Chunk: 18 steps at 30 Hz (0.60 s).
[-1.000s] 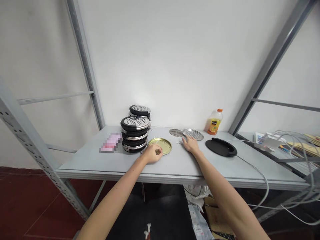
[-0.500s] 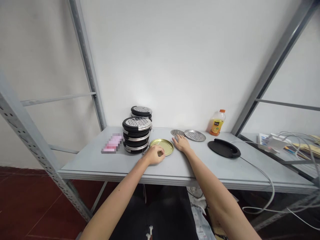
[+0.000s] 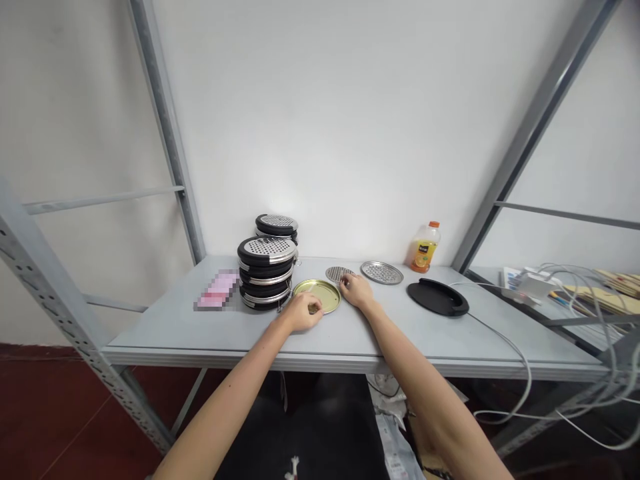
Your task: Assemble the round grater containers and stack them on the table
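A shallow gold-coloured round lid [image 3: 326, 293] lies on the grey table. My left hand [image 3: 303, 313] is at its near left rim, fingers curled with thumb and forefinger pinched there. Just right of the lid, my right hand [image 3: 358, 291] has bent fingers closed at the near edge of a small slotted metal grater disc [image 3: 338, 273]. Part of that disc is hidden behind the fingers. A larger round grater plate with a rim [image 3: 381, 272] lies beyond my right hand.
At left stand stacked round black-and-silver graters [image 3: 266, 273], more behind them. A pixelated pink item [image 3: 217, 291] lies further left. To the right are a black oval tray [image 3: 437, 297], an orange drink bottle [image 3: 425, 248] and white cables [image 3: 525, 373]. Metal posts frame both table ends.
My right hand's fingers have bent from spread to closed at the slotted disc, which has shifted slightly left and nearer. My left hand stays at the lid. The view has turned slightly right.
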Motion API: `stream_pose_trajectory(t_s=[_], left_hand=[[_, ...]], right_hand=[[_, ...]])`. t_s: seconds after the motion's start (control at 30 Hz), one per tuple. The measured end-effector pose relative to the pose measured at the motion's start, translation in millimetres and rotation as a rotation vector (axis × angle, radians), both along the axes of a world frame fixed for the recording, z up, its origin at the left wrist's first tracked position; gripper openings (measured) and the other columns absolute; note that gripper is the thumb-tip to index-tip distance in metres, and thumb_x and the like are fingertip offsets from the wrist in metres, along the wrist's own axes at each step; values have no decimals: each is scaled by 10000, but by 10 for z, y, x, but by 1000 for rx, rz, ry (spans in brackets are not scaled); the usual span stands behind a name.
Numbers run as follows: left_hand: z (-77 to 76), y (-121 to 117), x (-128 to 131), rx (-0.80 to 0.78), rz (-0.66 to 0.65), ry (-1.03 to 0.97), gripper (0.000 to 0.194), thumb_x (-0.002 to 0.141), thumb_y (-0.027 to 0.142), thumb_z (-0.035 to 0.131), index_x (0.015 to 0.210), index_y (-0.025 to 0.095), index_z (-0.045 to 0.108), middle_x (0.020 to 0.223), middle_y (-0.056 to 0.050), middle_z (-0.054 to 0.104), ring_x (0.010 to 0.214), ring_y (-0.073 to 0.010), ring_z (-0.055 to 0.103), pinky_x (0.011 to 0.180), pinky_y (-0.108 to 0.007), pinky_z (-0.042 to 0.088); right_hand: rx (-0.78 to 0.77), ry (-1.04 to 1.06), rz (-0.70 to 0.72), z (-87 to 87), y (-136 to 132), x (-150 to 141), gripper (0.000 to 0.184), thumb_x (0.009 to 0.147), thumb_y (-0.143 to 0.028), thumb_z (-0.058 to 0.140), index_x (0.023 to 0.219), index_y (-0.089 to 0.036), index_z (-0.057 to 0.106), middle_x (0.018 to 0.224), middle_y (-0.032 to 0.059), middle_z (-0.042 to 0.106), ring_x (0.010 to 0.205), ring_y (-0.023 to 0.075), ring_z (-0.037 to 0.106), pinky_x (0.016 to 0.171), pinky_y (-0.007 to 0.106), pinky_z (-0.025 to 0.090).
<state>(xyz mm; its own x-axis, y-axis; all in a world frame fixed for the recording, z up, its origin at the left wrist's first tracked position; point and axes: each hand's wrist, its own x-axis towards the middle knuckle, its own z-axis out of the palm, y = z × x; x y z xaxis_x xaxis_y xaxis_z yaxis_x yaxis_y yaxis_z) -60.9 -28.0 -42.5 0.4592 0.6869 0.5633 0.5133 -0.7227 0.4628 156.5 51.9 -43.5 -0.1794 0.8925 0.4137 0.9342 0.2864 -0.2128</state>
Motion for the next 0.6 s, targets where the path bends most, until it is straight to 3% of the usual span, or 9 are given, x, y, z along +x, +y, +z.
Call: stream_pose_trajectory(t_s=[0.2,0.37,0.6], left_hand=[[36,-21,-4,-10,2,7,54,734,158,628,720,176,677,826,-37,706,795,-180,624,776,-294,484],[44,-30,1,-2,31,9,78,730,146,619,746,174,690,826,-45,707,783,-182,622,749,-286,481],[39,-26,6,-4,45,21,93,748,146,611,728,172,698,828,-37,717,774,-171,624,735,-275,476]], right_hand=[[-6,47,122,-17,-134,209,199,830,-208,491,946,-204,653,951,54,691,920,189,595,765,251,411],[0,195,98,-70,-138,279,206,768,-162,514,899,-194,669,867,38,687,839,171,604,766,243,424],[96,343,10,-160,-32,377,148,730,-228,562,774,-175,694,909,86,676,929,226,590,880,317,415]])
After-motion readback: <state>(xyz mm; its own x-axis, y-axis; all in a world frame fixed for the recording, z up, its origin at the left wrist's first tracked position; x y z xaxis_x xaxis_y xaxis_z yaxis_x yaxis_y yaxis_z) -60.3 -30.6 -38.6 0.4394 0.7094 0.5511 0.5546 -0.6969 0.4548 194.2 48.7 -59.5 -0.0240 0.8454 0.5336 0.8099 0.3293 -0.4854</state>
